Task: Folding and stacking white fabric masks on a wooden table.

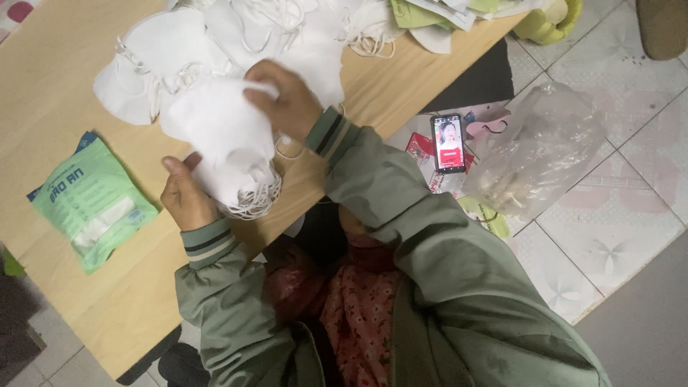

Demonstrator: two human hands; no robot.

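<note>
Both hands grip a stack of white face masks (pixel 229 147) over the wooden desk (pixel 64 79): the left hand (pixel 185 197) clasps its lower edge, the right hand (pixel 287 97) presses fingers closed on top. Judged risk: the dangling ear loops (pixel 252 204) could snag on the loose mask pile (pixel 215 36) just behind, pulling the stack apart. A green rectangular pouch with a blue corner (pixel 89 201) lies flat at the left; a clear plastic bag (pixel 534 154) rests on the tiled floor beside a phone (pixel 448 142).

Matt white cloth masks (pixel 215 136), pale wood table (pixel 64 72)
</note>
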